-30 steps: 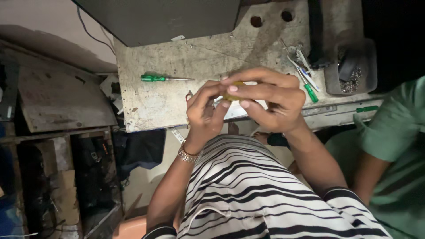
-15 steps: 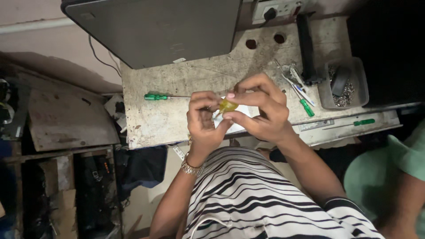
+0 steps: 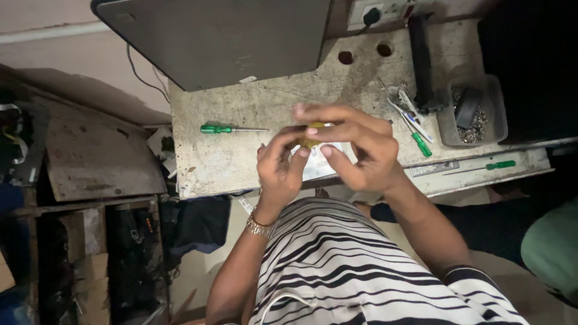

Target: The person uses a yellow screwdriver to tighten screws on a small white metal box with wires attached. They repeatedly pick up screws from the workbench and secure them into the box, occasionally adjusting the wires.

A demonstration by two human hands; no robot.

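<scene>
Both hands meet over the workbench [image 3: 241,162], the left hand [image 3: 280,171] and right hand [image 3: 361,150] pinching a small yellowish part [image 3: 311,135] between their fingertips. Right of them, a clear plastic tub [image 3: 500,114] holds small metal bits and a dark object.

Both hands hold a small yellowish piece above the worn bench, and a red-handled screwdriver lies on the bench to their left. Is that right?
Not quite. The screwdriver has a green handle, not red, as the head view shows. The rest stands: the left hand and right hand hold a small yellowish piece above the worn bench.
</scene>
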